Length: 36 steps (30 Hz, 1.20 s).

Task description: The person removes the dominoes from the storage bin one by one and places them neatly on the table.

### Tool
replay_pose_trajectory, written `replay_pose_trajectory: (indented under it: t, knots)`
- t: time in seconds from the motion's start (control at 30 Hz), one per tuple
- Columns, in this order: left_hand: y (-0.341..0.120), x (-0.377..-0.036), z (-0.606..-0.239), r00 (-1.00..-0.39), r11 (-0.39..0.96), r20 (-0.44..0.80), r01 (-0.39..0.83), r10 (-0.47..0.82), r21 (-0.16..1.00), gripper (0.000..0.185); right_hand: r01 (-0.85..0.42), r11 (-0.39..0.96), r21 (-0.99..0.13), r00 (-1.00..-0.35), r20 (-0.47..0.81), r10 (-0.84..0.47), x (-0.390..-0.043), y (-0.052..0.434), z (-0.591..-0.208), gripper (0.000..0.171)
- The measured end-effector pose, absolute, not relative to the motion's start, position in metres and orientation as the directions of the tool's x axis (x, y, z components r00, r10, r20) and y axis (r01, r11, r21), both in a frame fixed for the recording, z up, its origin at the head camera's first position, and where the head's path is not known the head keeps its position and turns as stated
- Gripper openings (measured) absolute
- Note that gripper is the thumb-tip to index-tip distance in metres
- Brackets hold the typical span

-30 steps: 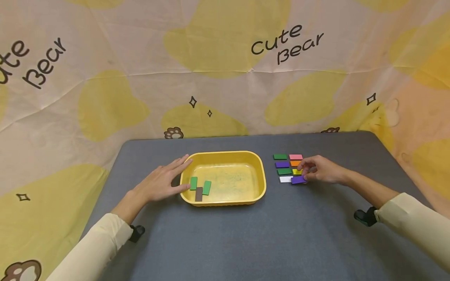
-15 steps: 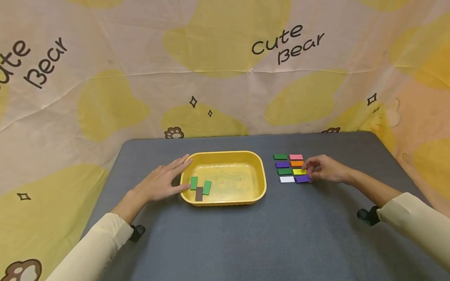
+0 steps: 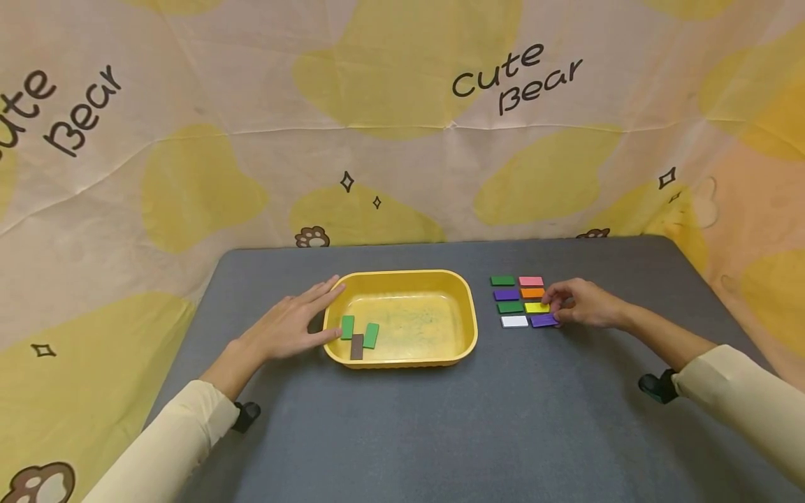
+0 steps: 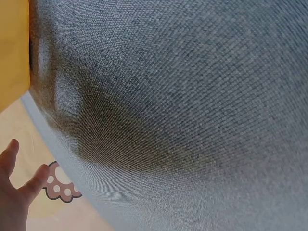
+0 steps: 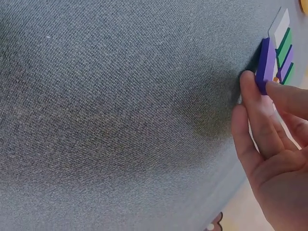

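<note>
A yellow tray [image 3: 468, 328] sits mid-table with two green tiles [image 3: 347, 327] and a brown tile [image 3: 356, 346] in its left end. My left hand [image 3: 292, 325] lies flat on the table, its straight fingers against the tray's left rim [image 4: 13, 48]. Right of the tray, several coloured tiles form a two-column grid. My right hand [image 3: 575, 304] is at the grid's near right corner. Its thumb and fingers [image 5: 250, 96] pinch the end of a purple tile [image 3: 544, 321] [image 5: 264, 65] that lies flat on the table beside the white tile [image 3: 514, 321].
The grid also holds green [image 3: 502, 281], pink [image 3: 530, 281], purple [image 3: 506, 295], orange [image 3: 532, 293], green [image 3: 510, 307] and yellow [image 3: 536, 307] tiles. The grey cloth-covered table [image 3: 440, 419] ends at a printed fabric backdrop behind and to the right.
My right hand slid the purple tile a little to the right and straightened it into line with the white tile. The left hand and the tray stayed put.
</note>
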<state>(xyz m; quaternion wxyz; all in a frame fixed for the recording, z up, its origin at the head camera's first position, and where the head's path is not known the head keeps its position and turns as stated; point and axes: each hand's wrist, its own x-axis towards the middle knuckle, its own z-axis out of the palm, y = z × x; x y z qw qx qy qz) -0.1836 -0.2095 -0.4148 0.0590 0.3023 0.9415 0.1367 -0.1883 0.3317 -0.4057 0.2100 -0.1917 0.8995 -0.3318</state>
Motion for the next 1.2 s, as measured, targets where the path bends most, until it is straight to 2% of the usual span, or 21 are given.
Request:
replay_pose_trajectory:
  t: [0.5, 0.7, 0.93, 1.2]
  knots:
    - [-0.209, -0.184, -0.415, -0.802, 0.772, -0.018, 0.568, 0.597, 0.287, 0.084, -0.178, 0.739, -0.650, -0.846, -0.282, -0.452, -0.189, 0.334, -0.404, 0.024]
    - [-0.210, -0.184, -0.415, -0.804, 0.775, -0.027, 0.562, 0.594, 0.290, 0.084, -0.226, 0.735, -0.639, -0.849, -0.241, -0.470, -0.194, 0.327, -0.395, 0.024]
    - [-0.210, -0.184, -0.415, -0.811, 0.783, -0.038, 0.551, 0.584, 0.288, 0.084, -0.280, 0.723, -0.632, -0.853, -0.180, -0.489, -0.206, 0.298, -0.374, 0.023]
    - [-0.212, -0.185, -0.416, -0.804, 0.775, -0.030, 0.561, 0.593, 0.290, 0.084, -0.340, 0.674, -0.656, -0.816, -0.151, -0.559, -0.224, 0.243, -0.356, 0.020]
